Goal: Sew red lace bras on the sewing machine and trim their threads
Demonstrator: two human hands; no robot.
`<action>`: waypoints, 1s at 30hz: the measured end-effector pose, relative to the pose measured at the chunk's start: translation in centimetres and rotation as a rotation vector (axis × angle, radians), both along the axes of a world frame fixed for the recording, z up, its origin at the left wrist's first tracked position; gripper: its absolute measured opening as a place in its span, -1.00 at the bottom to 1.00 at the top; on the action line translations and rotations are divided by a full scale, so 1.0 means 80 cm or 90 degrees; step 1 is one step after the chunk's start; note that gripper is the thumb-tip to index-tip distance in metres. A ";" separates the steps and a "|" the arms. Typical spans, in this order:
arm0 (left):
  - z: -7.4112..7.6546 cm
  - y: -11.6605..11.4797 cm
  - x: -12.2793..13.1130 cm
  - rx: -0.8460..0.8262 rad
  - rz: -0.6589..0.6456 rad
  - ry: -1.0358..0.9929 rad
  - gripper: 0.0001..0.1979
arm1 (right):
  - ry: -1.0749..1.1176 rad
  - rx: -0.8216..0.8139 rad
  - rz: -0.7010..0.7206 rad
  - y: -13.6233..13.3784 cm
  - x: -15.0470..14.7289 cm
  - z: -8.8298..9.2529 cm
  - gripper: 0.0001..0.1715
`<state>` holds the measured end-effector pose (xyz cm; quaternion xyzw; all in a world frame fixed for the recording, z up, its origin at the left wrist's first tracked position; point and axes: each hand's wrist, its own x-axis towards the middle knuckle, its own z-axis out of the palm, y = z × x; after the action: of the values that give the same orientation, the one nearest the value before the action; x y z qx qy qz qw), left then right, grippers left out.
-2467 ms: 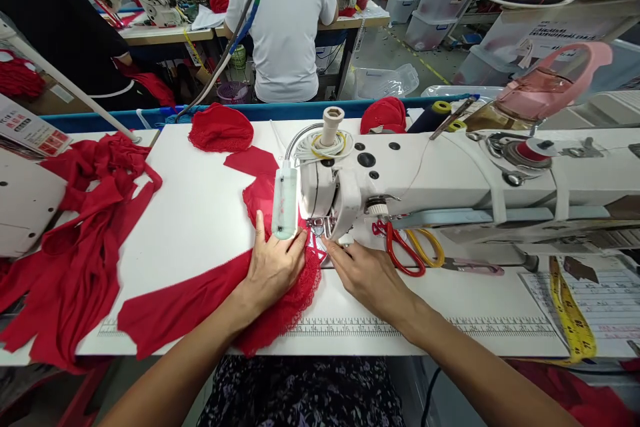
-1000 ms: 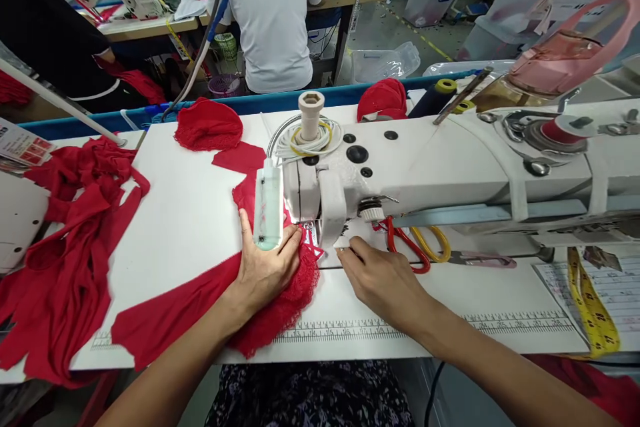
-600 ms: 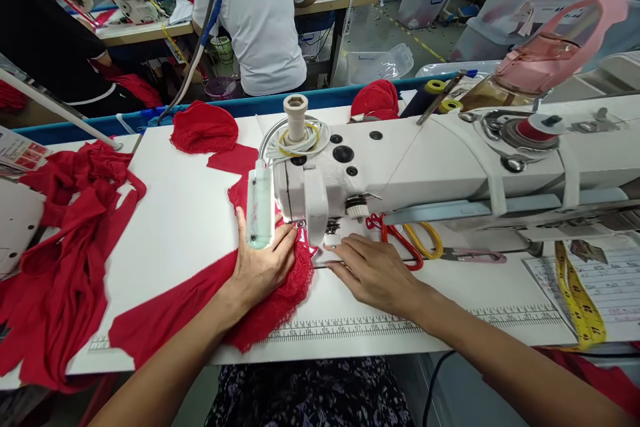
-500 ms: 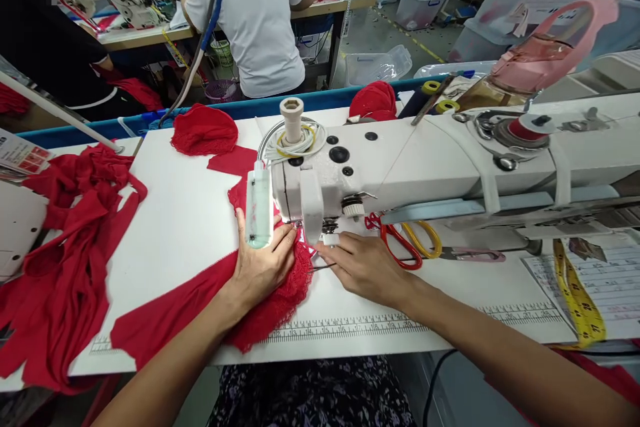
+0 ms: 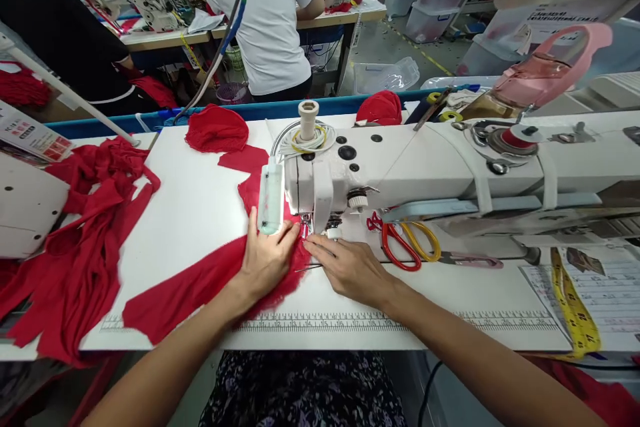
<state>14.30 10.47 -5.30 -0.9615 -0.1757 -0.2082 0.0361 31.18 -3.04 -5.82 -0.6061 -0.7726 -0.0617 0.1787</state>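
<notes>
Your left hand lies spread on the red fabric. Your right hand is beside the presser foot, fingers close together; whether they pinch something, I cannot tell.

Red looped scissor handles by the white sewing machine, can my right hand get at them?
Probably yes: red looped scissor handles lie beside your right hand with nothing visible between, though it's busy at red fabric.

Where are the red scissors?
In the head view, the red scissors lie right of the right hand, below the sewing machine's arm, beside a yellow handle.
</notes>
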 end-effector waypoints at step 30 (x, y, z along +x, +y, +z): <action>-0.008 -0.007 -0.007 -0.130 -0.145 -0.114 -0.80 | -0.015 0.032 0.025 -0.008 -0.001 -0.002 -0.50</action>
<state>13.71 9.94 -5.94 -0.9516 -0.0882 -0.2766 -0.1012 31.06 -3.69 -5.96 -0.5854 -0.7846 -0.0846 0.1857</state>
